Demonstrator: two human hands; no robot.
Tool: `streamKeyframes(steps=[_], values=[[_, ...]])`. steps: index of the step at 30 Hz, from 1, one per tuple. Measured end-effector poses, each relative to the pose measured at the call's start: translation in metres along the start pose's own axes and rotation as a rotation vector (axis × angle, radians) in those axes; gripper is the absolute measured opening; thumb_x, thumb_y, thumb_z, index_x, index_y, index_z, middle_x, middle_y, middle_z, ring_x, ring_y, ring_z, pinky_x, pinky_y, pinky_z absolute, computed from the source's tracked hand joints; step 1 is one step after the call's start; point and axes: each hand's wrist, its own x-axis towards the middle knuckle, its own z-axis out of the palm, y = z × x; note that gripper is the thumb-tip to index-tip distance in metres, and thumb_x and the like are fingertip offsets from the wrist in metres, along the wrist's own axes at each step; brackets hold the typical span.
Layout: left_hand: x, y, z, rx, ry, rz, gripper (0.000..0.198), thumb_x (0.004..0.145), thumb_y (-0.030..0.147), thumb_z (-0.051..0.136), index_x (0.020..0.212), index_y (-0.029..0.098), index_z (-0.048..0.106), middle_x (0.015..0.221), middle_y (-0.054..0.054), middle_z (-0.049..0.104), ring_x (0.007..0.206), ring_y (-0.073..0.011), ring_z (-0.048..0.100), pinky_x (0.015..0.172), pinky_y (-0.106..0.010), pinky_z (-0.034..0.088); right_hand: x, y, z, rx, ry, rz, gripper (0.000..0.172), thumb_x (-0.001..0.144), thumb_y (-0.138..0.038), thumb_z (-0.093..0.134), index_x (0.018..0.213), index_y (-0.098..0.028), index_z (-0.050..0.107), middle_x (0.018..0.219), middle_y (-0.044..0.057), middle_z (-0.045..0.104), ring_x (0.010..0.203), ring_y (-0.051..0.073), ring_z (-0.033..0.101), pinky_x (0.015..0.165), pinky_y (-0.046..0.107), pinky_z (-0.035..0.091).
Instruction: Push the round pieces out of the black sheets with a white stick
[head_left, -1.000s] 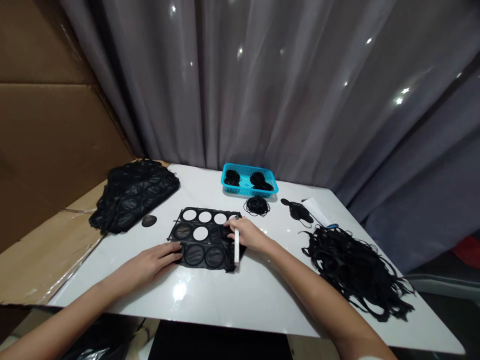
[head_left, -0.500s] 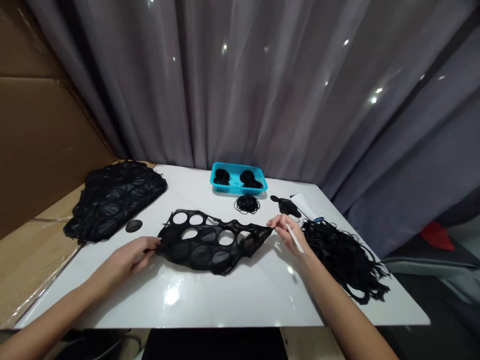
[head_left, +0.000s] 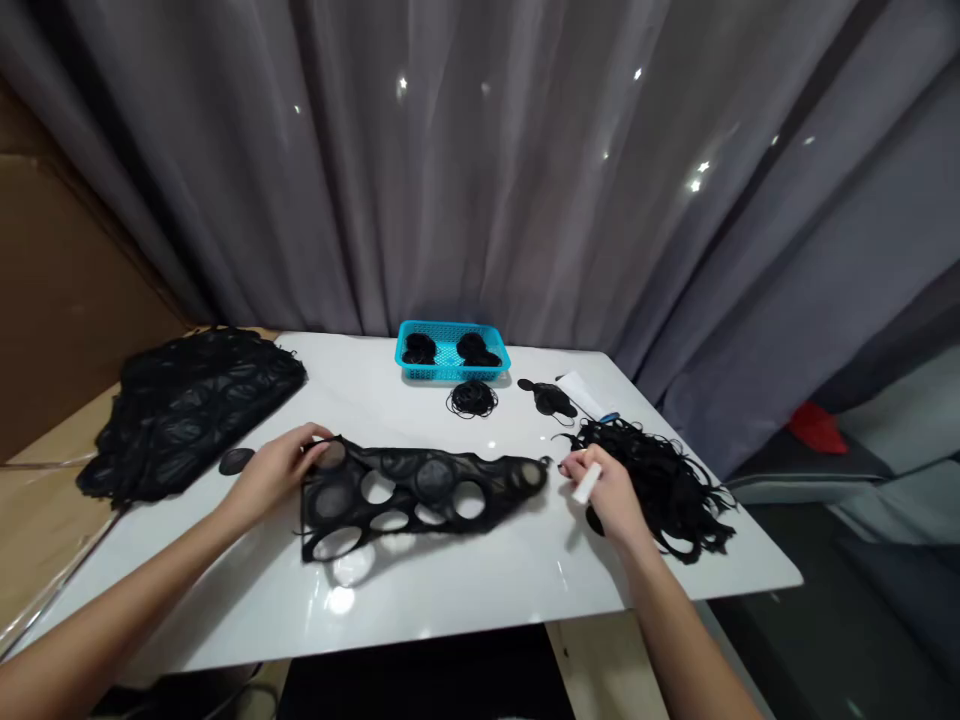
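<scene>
My left hand [head_left: 289, 458] is closed in a pinch on the upper left corner of a black sheer mesh sheet [head_left: 405, 495] with rows of round holes. Some circles are still filled with mesh. The sheet stretches to the right just over the white table. Off its right end, with a small gap, is my right hand [head_left: 604, 485], its fingers closed around a slim white stick-like tool [head_left: 587, 483]. Whether its fingertips also pinch a small scrap cannot be made out. A loose black disc [head_left: 236, 460] lies by my left wrist.
A pile of black perforated sheets [head_left: 187, 410] rests at the left. A blue basket [head_left: 453, 374] with black bundles stands at the back, before a coiled black bundle [head_left: 473, 398]. Black scraps [head_left: 660, 485], small black pieces [head_left: 551, 399] and a white tube [head_left: 585, 395] lie right.
My right hand has let go of the sheet's right end and moved slightly off it. My left hand has shifted to the upper corner, and the sheet has turned. The camera view has swung right.
</scene>
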Motion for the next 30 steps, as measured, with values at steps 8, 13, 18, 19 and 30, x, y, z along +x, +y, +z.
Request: streamKeyframes(steps=[8,13,18,19,30], values=[[-0.009,0.048,0.054,0.150,-0.130,0.230,0.029,0.097,0.028,0.037,0.094,0.021,0.065,0.098,-0.010,0.064,0.090,-0.0268,0.062,0.080,-0.040,0.049,0.006,0.009,0.018,-0.421,-0.324,-0.239,0.027,0.087,-0.031,0.061,0.069,-0.023,0.044,0.104,0.009,0.070,0.092,0.023,0.064,0.082,0.036,0.047],[-0.049,0.048,0.074,0.172,-0.120,0.297,0.031,0.102,0.037,0.041,0.113,0.020,0.065,0.117,-0.012,0.065,0.108,-0.0309,0.062,0.089,-0.046,0.050,-0.004,0.008,0.042,-0.483,-0.761,-0.364,0.023,0.081,-0.022,0.072,0.074,-0.021,0.050,0.099,0.006,0.065,0.091,0.021,0.061,0.081,0.033,0.048],[-0.064,0.020,0.074,0.102,-0.121,0.426,0.053,0.103,0.051,0.047,0.149,0.025,0.046,0.153,-0.011,0.049,0.138,-0.0301,0.050,0.114,-0.051,0.039,0.033,0.006,0.058,-0.294,-0.559,-0.182,0.034,0.087,-0.030,0.062,0.065,-0.023,0.037,0.081,0.003,0.067,0.071,0.018,0.058,0.067,0.030,0.044],[-0.065,0.018,0.071,0.095,-0.139,0.440,0.055,0.103,0.052,0.048,0.150,0.026,0.044,0.154,-0.010,0.048,0.139,-0.0299,0.049,0.115,-0.050,0.039,0.046,0.003,0.060,-0.261,-0.455,-0.153,0.036,0.085,-0.033,0.063,0.065,-0.023,0.035,0.079,0.003,0.067,0.070,0.018,0.058,0.066,0.030,0.043],[-0.125,-0.004,0.026,0.011,-0.191,0.350,0.031,0.094,0.047,0.064,0.119,0.030,0.067,0.136,-0.008,0.059,0.122,-0.0280,0.055,0.098,-0.037,0.049,0.031,0.018,0.006,-0.470,-0.595,-0.226,0.036,0.085,-0.030,0.066,0.066,-0.023,0.036,0.095,0.005,0.070,0.080,0.020,0.061,0.073,0.032,0.045]])
